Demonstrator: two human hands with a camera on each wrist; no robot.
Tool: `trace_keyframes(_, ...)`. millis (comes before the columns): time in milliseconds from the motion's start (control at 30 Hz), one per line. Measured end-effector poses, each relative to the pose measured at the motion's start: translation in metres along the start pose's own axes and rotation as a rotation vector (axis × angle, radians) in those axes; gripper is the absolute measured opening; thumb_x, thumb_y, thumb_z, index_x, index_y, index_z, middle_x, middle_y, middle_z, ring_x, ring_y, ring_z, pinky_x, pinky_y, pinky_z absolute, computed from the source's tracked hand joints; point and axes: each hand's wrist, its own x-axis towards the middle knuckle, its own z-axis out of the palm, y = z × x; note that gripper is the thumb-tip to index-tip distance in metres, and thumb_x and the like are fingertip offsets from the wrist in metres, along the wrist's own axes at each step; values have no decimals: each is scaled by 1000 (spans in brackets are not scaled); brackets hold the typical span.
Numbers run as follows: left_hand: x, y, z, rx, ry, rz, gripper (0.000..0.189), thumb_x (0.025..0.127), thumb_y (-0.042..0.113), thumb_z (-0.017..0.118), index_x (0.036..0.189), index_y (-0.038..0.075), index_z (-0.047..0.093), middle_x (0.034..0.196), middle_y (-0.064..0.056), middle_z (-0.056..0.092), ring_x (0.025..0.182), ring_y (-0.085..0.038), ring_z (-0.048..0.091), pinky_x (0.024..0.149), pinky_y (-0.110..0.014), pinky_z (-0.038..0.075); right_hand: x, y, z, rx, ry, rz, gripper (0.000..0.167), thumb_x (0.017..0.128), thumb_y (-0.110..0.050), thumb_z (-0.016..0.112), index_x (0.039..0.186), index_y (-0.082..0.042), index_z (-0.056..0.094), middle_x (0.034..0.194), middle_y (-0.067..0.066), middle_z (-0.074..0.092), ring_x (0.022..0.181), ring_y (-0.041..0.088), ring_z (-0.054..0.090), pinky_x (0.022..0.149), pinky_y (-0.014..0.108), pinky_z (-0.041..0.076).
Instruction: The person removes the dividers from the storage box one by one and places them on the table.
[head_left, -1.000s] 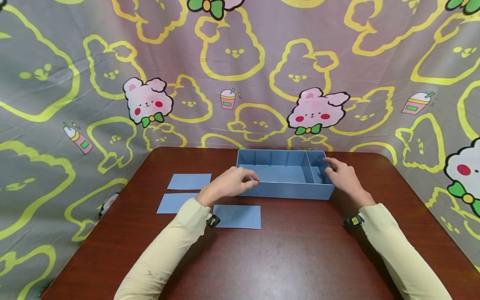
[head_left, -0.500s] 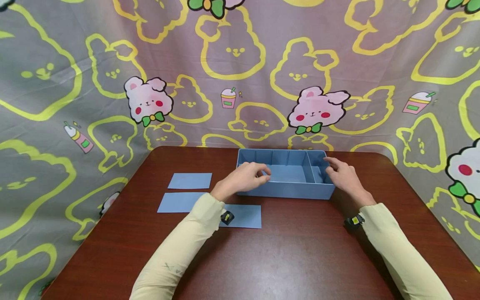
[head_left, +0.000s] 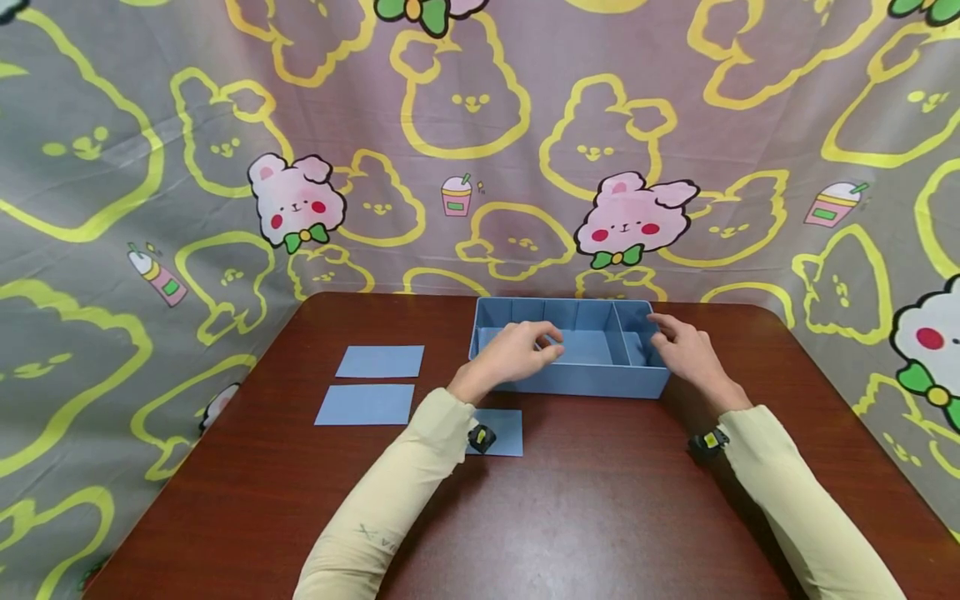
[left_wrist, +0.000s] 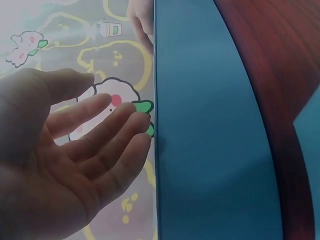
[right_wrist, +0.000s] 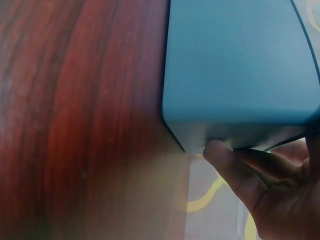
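In the head view, a blue organizer box (head_left: 592,381) stands on the table, with one divider (head_left: 621,337) across it near its right end. My left hand (head_left: 510,354) is above the box's front wall, fingers loosely bent and nothing between them. The left wrist view shows its bare palm (left_wrist: 65,165) beside the box wall (left_wrist: 210,125). At the other end, my right hand (head_left: 693,358) holds the box's right end wall. A fingertip touches the outside of that wall in the right wrist view, where my right hand (right_wrist: 285,195) is partly cut off.
Two loose blue rectangular panels (head_left: 380,362) (head_left: 366,405) lie flat left of the box. Another blue panel (head_left: 506,431) lies in front of it, partly covered by my left sleeve. A patterned curtain (head_left: 480,125) hangs behind the brown table (head_left: 600,500).
My left hand has moved rightward along the box's front wall, and its forearm has followed, uncovering the left panel and covering more of the front one. My right hand has stayed in place.
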Motion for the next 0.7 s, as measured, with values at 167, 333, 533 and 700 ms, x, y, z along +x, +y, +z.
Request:
trace_keyframes(167, 7, 3, 7, -36, 52, -21, 32, 100, 36, 56, 128, 22, 61, 114, 0, 69, 100, -12, 66, 81, -29, 53, 0, -1, 0, 3, 5, -5, 47, 98, -19, 39, 142, -7, 49, 134, 29, 56, 76, 27, 54, 69, 38, 41)
trace_keyframes(333, 16, 7, 12, -125, 113, -67, 36, 99, 37, 56, 132, 21, 57, 113, 1, 68, 99, -13, 65, 78, -30, 53, 0, -1, -1, 8, 8, -22, 46, 99, -18, 40, 142, -7, 49, 131, 29, 58, 71, 25, 52, 67, 36, 42)
trace_keyframes(533, 26, 15, 17, -193, 172, -103, 41, 99, 38, 57, 135, 19, 54, 113, 1, 67, 94, -12, 64, 75, -30, 52, 2, 0, -2, 9, -2, -23, 46, 99, -19, 40, 143, -7, 48, 134, 30, 56, 72, 25, 53, 67, 35, 42)
trace_keyframes(700, 33, 19, 21, -228, 196, -139, 45, 98, 39, 58, 138, 19, 51, 116, -1, 65, 95, -15, 63, 78, -32, 51, 3, 1, -2, 11, -8, -19, 47, 99, -19, 39, 143, -7, 48, 135, 30, 55, 81, 30, 56, 70, 38, 44)
